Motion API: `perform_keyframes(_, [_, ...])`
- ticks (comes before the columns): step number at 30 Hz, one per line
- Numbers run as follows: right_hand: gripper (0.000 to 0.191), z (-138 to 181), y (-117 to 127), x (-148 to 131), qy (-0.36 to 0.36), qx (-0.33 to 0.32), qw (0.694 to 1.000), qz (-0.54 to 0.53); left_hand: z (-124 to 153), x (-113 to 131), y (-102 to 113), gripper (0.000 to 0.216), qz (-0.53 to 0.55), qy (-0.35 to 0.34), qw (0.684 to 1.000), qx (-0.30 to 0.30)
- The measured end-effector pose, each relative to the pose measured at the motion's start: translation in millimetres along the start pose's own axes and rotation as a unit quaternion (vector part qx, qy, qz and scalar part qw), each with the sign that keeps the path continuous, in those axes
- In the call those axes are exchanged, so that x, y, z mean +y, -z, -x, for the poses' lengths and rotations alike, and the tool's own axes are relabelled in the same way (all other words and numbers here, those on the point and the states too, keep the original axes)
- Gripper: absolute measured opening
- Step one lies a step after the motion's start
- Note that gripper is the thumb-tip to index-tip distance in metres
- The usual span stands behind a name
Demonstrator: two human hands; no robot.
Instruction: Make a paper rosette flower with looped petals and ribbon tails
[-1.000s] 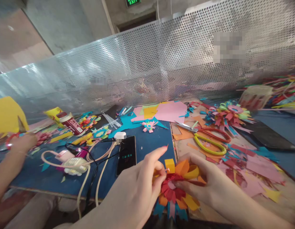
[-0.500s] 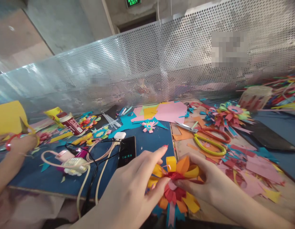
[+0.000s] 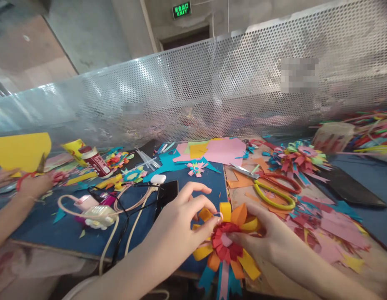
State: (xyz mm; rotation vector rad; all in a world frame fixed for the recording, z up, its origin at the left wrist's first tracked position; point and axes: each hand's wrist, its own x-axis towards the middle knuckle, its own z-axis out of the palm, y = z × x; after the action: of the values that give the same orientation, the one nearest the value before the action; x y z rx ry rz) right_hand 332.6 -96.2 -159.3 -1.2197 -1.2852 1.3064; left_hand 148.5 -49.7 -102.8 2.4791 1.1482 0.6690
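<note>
A layered paper flower (image 3: 226, 246) with a red middle, orange and yellow loops and blue strips sits at the near table edge. My left hand (image 3: 181, 227) pinches a yellow loop on the flower's left side, forefinger raised. From the right, my right hand (image 3: 265, 241) grips the flower, its thumb pressed on the red middle.
Yellow and red scissors (image 3: 271, 189) lie behind the flower among paper scraps. A black phone (image 3: 166, 193), cables and a white charger (image 3: 98, 212) lie left. A glue tube (image 3: 93, 160), finished flowers (image 3: 296, 156) and a perforated metal screen (image 3: 212, 87) stand farther back. Another person's hands (image 3: 27, 183) cut yellow paper at far left.
My left hand has shifted from the flower's red middle to its yellow loops, forefinger lifting. The flower lies flatter and more spread. The view has tilted up slightly.
</note>
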Motion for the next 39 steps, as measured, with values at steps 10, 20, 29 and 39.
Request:
perform_keyframes(10, [0.026,-4.8,5.6,6.3,0.005,-0.011,1.000,-0.006,-8.3,-3.5,-0.8,0.011,0.003,0.022,1.000,-0.021])
perform_keyframes(20, [0.032,-20.6,13.8,2.9,-0.063,-0.004,0.998,-0.022,-38.6,-39.3,-18.5,0.021,0.269,0.068,0.949,-0.149])
perform_keyframes(29, [0.063,-52.8,42.2,-6.3,-0.023,0.007,0.987,0.156,-72.3,-48.9,-30.1,0.018,0.325,0.030,0.932,-0.159])
perform_keyframes(39, [0.059,-71.6,46.1,0.3,-0.028,-0.047,0.993,0.105,-74.5,-55.3,-43.2,0.025,0.313,0.039,0.939,-0.138])
